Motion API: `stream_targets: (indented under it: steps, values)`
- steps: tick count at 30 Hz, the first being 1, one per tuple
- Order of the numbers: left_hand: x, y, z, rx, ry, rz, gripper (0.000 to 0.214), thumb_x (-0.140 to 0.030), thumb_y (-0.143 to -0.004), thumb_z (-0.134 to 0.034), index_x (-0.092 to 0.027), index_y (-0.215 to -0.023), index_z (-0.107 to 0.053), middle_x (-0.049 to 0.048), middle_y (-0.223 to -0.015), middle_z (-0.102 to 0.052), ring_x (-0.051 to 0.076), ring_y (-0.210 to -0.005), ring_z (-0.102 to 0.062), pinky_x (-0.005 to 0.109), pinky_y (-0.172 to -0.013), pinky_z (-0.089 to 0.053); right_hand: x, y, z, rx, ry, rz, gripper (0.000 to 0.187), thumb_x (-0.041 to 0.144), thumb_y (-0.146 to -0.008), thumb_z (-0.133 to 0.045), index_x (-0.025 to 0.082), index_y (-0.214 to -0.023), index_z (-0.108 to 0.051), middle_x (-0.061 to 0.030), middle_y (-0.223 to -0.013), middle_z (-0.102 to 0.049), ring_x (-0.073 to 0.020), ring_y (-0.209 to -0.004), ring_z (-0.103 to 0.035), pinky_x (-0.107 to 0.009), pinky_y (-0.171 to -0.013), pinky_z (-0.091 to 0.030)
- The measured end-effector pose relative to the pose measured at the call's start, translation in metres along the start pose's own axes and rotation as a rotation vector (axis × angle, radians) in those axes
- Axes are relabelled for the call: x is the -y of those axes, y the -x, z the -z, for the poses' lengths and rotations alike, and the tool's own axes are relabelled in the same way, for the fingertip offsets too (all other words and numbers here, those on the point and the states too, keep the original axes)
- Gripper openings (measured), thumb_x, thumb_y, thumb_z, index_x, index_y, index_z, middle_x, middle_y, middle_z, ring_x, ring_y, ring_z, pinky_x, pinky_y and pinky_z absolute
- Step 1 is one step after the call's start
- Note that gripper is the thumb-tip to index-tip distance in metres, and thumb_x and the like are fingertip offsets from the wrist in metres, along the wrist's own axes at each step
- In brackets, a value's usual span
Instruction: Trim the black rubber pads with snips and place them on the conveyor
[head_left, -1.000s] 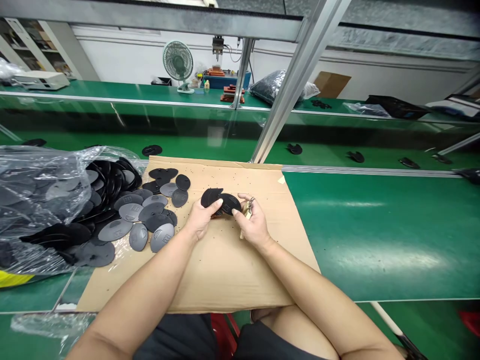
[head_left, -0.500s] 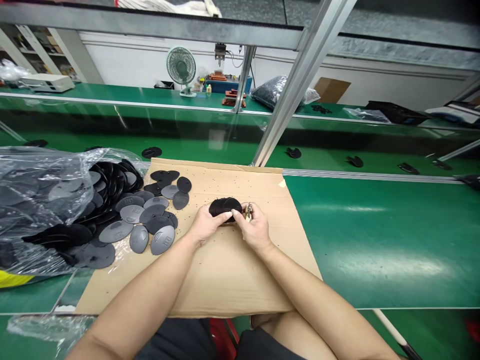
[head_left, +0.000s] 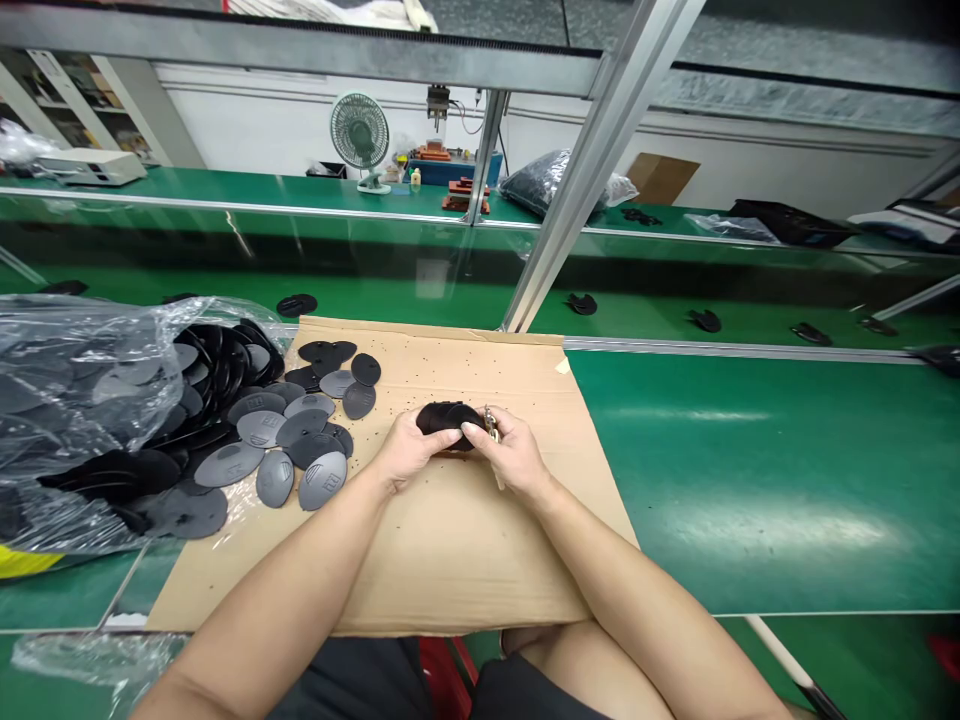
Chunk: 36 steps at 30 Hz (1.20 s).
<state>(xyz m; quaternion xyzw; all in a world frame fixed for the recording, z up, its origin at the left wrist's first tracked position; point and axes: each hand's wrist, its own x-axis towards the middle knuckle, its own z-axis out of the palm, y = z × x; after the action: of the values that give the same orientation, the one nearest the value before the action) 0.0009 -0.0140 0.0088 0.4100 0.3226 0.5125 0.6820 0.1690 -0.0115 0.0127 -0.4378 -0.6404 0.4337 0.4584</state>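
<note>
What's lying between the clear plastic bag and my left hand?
In the head view, loose grey and black oval pieces, some overlapping, lie on the cardboard sheet between the clear plastic bag and your left hand.

Bright, even light; soft glare on green counter, sharp glints on plastic bag. Held discs near-black, detail lost. Edges stretched, upper right corner dark.

Discs on cardboard, right of bag
</note>
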Motion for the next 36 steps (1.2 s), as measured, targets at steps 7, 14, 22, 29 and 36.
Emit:
stream_targets:
  steps: [7,14,22,29,36]
  values:
    - [0.004,-0.001,0.000,-0.017,0.033,0.051,0.039,-0.026,-0.058,-0.084,-0.010,-0.088,-0.065,0.0095,-0.089,-0.066,0.021,-0.083,-0.062,0.039,-0.085,-0.049,-0.001,0.000,-0.001,-0.042,-0.022,-0.029,0.035,0.050,-0.070,-0.073,0.018,-0.073,-0.057,0.0020,-0.062,-0.052,-0.0120,-0.056,-0.045,-0.025,-0.053,-0.038]
    - [0.001,-0.003,0.002,-0.047,0.102,0.127,0.045,-0.029,-0.064,-0.081,-0.015,-0.099,-0.058,0.0087,-0.100,-0.063,0.020,-0.087,-0.062,0.034,-0.075,-0.054,-0.001,0.004,-0.009,-0.148,0.111,0.099,0.026,0.044,-0.080,-0.065,0.018,-0.079,-0.059,-0.0002,-0.067,-0.056,-0.0138,-0.059,-0.051,-0.027,-0.056,-0.044]
    - [-0.005,-0.007,0.008,-0.048,0.289,0.310,0.047,-0.030,-0.070,-0.077,-0.019,-0.109,-0.053,0.0023,-0.083,-0.058,0.008,-0.058,-0.053,0.017,-0.047,-0.040,0.003,0.009,-0.014,-0.046,0.204,0.374,0.020,0.026,-0.086,-0.058,0.021,-0.105,-0.062,-0.0074,-0.092,-0.064,-0.0197,-0.084,-0.062,-0.037,-0.079,-0.052]
    - [-0.005,-0.002,0.005,0.061,0.279,0.341,0.048,-0.035,-0.071,-0.077,-0.019,-0.110,-0.053,0.0017,-0.081,-0.057,0.008,-0.058,-0.054,0.017,-0.047,-0.038,0.003,0.009,-0.014,-0.096,0.269,0.447,0.011,0.022,-0.086,-0.058,0.022,-0.096,-0.063,-0.0064,-0.090,-0.067,-0.0200,-0.083,-0.063,-0.037,-0.079,-0.051]
    - [-0.004,-0.003,0.005,0.045,0.253,0.353,0.052,-0.034,-0.067,-0.080,-0.017,-0.109,-0.055,0.0002,-0.076,-0.055,0.008,-0.056,-0.053,0.017,-0.046,-0.038,0.003,0.008,-0.013,-0.078,0.393,0.560,0.008,0.021,-0.085,-0.056,0.022,-0.090,-0.062,-0.0053,-0.079,-0.065,-0.0208,-0.077,-0.060,-0.040,-0.077,-0.048]
